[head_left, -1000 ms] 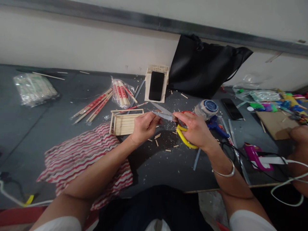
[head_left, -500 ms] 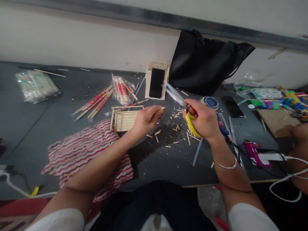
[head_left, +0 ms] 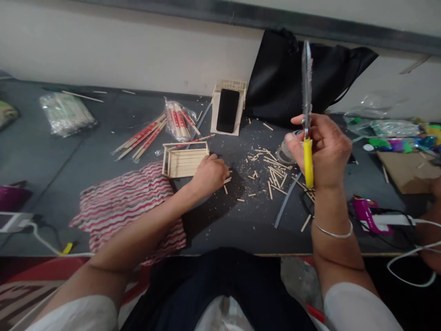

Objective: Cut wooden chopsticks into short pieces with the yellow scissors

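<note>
My right hand (head_left: 324,149) is raised above the table and closed round yellow-handled scissors (head_left: 306,105), whose blades point straight up. My left hand (head_left: 209,174) rests low on the grey table (head_left: 86,151) with its fingers curled down over small wooden bits; what it holds, if anything, is hidden. Just left of it sits a small open box made of wooden sticks (head_left: 184,160). Cut stick pieces (head_left: 272,172) lie scattered between my hands.
A striped red-and-white cloth (head_left: 127,207) lies at the front left. Chopstick packs (head_left: 177,120), a phone in a stick-built holder (head_left: 227,110) and a black bag (head_left: 292,82) stand at the back. A pink glue gun (head_left: 367,216), cables and another person's hand (head_left: 432,230) are at the right.
My right hand has lifted the scissors from the table centre up and to the right, blades now vertical. My left hand has dropped onto the table beside the stick box.
</note>
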{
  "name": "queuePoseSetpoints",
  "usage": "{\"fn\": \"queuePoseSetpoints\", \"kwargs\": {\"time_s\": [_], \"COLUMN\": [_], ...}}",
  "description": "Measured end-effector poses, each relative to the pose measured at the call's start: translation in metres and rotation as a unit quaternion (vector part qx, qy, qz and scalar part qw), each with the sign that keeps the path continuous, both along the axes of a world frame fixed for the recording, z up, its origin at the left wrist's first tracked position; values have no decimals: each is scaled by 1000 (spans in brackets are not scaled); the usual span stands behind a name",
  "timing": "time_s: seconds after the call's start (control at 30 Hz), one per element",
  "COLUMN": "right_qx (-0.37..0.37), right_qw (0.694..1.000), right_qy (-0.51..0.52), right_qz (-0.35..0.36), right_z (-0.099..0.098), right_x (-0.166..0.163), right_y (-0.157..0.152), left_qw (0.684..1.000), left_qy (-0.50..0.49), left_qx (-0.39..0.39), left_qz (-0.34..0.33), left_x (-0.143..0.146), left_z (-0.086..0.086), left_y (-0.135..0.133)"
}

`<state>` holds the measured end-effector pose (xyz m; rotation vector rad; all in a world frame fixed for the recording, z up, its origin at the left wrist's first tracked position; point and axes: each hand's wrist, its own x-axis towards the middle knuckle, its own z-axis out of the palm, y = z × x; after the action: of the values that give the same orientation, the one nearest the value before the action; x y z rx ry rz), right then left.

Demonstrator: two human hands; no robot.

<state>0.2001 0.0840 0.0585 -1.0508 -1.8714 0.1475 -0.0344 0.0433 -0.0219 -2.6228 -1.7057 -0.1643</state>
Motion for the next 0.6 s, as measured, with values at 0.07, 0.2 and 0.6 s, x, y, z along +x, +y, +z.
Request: {"fn": "queuePoseSetpoints", "kwargs": {"time_s": [0.07,0.2,0.6], "right_qx": [-9,-8,-30], "right_qw": [1000,1000,999], "right_qy": [-6,-12,-22], "right_qz": [7,11,11], "right_z": [0,0,1], "right_x": [-1,-4,-6], "right_y": [-2,-4,-4], "left_qw": [1000,999,994], "left_qy": [9,18,63], "left_qx": [19,42,85], "left_qz": [15,14,9], "left_x": [1,0,-11], "left_z": [-5,-13,-22], "left_y": [-1,2,16]}}
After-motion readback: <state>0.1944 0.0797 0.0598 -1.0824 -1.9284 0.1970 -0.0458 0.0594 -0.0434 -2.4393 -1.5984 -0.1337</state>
